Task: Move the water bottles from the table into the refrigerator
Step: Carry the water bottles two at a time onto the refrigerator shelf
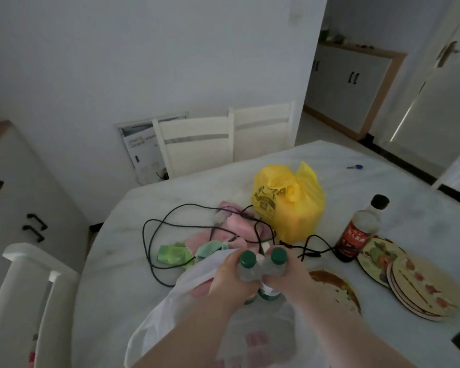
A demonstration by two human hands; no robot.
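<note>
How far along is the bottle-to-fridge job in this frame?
Done: nothing visibly stowed yet. In hand: left hand grips the left bottle, right hand the right bottle, both green-capped, above the white bag on the table. Left: carrying both to the refrigerator, not clearly in view.

Both forearms reach in from the near edge, close together: left hand (pixel 227 278) grips the left water bottle (pixel 247 261), right hand (pixel 290 274) grips the right water bottle (pixel 277 257).

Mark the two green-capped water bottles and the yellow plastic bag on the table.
left water bottle (pixel 248 259): head view, on its green cap.
right water bottle (pixel 278 255): head view, on its green cap.
yellow plastic bag (pixel 290 213): head view, on its front face.
</note>
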